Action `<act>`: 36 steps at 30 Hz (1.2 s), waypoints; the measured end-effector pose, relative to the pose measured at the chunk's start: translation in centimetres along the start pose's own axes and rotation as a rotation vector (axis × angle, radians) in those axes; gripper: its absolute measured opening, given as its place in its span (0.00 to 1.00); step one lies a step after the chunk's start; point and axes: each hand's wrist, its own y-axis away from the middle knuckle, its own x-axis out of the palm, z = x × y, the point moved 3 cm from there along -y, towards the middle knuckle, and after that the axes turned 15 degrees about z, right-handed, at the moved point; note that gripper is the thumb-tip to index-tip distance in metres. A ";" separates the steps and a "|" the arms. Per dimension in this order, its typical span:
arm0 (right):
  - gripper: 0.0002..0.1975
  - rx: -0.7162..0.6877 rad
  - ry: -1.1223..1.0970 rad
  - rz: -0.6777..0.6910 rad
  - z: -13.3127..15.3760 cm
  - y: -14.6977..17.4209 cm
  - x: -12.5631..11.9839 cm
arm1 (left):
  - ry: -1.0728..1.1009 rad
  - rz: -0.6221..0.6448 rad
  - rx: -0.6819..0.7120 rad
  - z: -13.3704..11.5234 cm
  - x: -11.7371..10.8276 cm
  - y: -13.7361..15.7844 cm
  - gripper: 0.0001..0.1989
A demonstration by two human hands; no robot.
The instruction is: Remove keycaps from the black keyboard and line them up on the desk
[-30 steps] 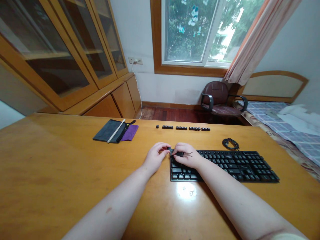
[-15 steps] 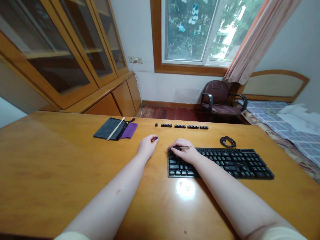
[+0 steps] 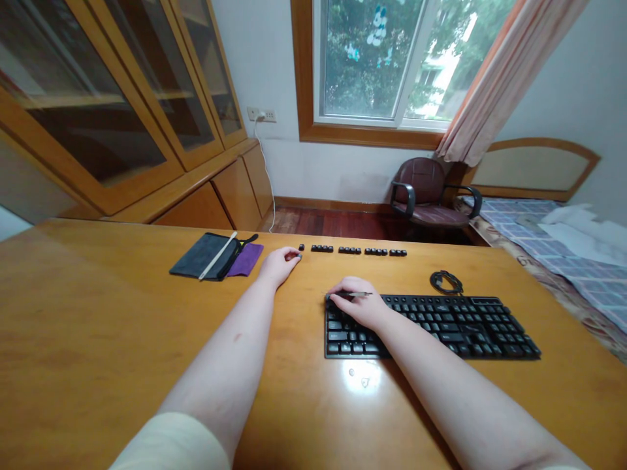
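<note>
My left hand [image 3: 279, 266] is closed in a pinch on a small dark keycap [image 3: 299, 256] at the fingertips, partly hidden by them. It sits just in front of a lone black keycap [image 3: 301, 247] on the desk. To the right of that, several more keycaps [image 3: 349, 250] lie in short groups along one line. My right hand [image 3: 360, 301] is over the upper left corner of a black keyboard [image 3: 441, 326], closed around a thin, pointed metal tool [image 3: 360, 294]. The fingers hide part of the tool and the keys under it.
A dark grey pouch [image 3: 196, 256] with a pale stick [image 3: 218, 256] on it and a purple cloth [image 3: 245, 259] lie left on the wooden desk [image 3: 122, 326]. A coiled black cable [image 3: 446, 282] lies behind the keyboard. Past the desk stands an armchair [image 3: 426, 189].
My left hand has moved forward and slightly left, up to the lone keycap. My right hand stays at the keyboard's upper left corner with the tool. The view has shifted slightly.
</note>
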 end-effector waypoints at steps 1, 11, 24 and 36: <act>0.05 0.005 0.008 0.005 0.0 0.0 0.0 | 0.000 0.000 -0.001 0.0 0.0 0.0 0.11; 0.05 0.033 0.031 0.022 0.1 0.0 0.0 | -0.006 -0.010 -0.013 0.3 -0.1 -0.3 0.16; 0.05 0.068 0.006 0.028 -0.1 0.0 0.2 | -0.046 -0.008 -0.027 -0.1 0.0 -0.3 0.09; 0.04 0.067 -0.015 0.017 0.1 0.0 0.0 | -0.061 -0.021 -0.062 -0.5 -0.1 -0.2 0.07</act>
